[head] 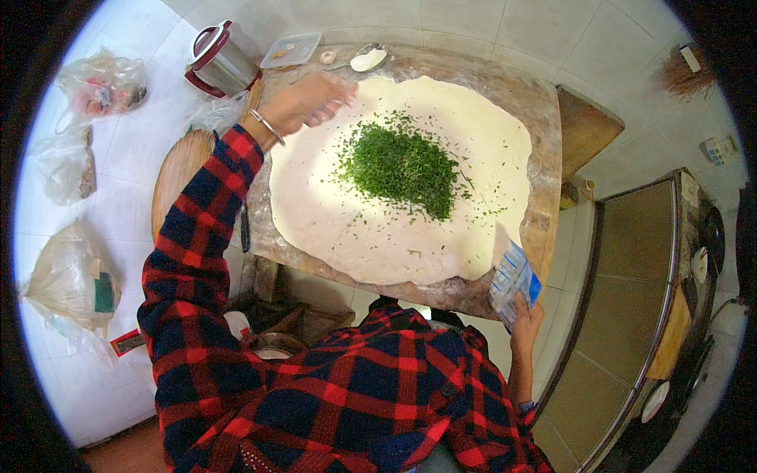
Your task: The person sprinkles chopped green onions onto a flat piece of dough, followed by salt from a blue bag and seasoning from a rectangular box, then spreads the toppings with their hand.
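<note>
A wide sheet of rolled-out dough [366,254] covers most of the floured wooden board [545,195]. Chopped green herbs [402,162], perhaps chives or scallion greens, are heaped at its middle, with loose bits scattered around. Over the dough's far left edge is my left hand [310,103], a bracelet on its wrist. Its fingers are bent and blurred, and whether they pinch something is not visible. My right hand [525,316] grips a blue-and-white printed plastic packet [513,284] by its lower end, at the near right corner of the dough.
Behind the dough stand a small bowl of white paste or fat [368,60] with a spoon, and a clear plastic lid [291,50]. Farther left are a steel jug with a dark-red lid [217,62], a round wooden board [180,171] and plastic bags [74,278]. A tiled stove counter [633,236] runs along the right.
</note>
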Tool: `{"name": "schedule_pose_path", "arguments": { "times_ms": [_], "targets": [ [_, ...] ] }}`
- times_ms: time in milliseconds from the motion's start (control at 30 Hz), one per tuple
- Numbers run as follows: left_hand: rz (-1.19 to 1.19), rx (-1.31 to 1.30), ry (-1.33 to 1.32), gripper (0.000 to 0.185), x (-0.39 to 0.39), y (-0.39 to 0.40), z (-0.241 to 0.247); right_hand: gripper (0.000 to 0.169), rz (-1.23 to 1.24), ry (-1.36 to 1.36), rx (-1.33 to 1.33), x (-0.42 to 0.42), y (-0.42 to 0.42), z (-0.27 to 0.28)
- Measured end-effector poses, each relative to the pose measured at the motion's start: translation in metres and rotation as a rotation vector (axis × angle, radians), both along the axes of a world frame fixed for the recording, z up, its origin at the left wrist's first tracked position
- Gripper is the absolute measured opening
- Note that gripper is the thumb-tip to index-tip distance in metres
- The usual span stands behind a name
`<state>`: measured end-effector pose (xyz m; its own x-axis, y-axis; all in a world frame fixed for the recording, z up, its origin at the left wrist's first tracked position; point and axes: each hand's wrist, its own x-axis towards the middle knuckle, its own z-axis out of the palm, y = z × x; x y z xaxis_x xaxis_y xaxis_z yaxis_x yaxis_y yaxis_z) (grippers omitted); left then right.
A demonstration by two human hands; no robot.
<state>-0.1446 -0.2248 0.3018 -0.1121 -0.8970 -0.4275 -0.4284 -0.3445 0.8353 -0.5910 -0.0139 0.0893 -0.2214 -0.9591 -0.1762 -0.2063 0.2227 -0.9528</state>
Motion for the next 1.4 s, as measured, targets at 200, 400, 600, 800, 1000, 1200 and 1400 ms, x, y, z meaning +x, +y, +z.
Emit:
{"name": "schedule_pose_path", "arguments": {
  "times_ms": [200, 400, 600, 800, 1000, 1200, 1400],
  "targets": [
    [-0.236, 0.087, 0.218, 0.022, -0.074, 0.015, -0.002, 0.018, -0.024, -0.012, 0.018, 0.006, -0.004, 0.016],
    [-0.368, 0.066, 0.169, 0.023, -0.114, 0.013, 0.010, 0.020, 0.006, -0.007, 0.061, 0.002, -0.001, 0.013],
    [-0.344, 0.097, 0.131, 0.027, -0.122, 0.022, 0.034, 0.020, -0.011, -0.106, 0.034, 0.008, 0.000, 0.018],
    [-0.201, 0.124, -0.130, 0.030, -0.067, 0.025, 0.027, 0.017, -0.024, -0.004, 0.020, -0.001, 0.001, -0.007],
    [-0.121, 0.151, 0.051, 0.023, -0.023, 0.015, 0.012, 0.018, 0.025, 0.027, 0.028, -0.004, -0.003, -0.002],
    [-0.001, -0.008, 0.013, 0.019, 0.023, -0.019, 0.002, 0.018, -0.049, -0.039, 0.036, 0.000, -0.004, 0.000],
    [0.359, -0.035, 0.064, 0.025, 0.043, -0.072, -0.011, 0.018, -0.033, 0.083, -0.014, -0.002, -0.001, -0.009]
  ]
}}
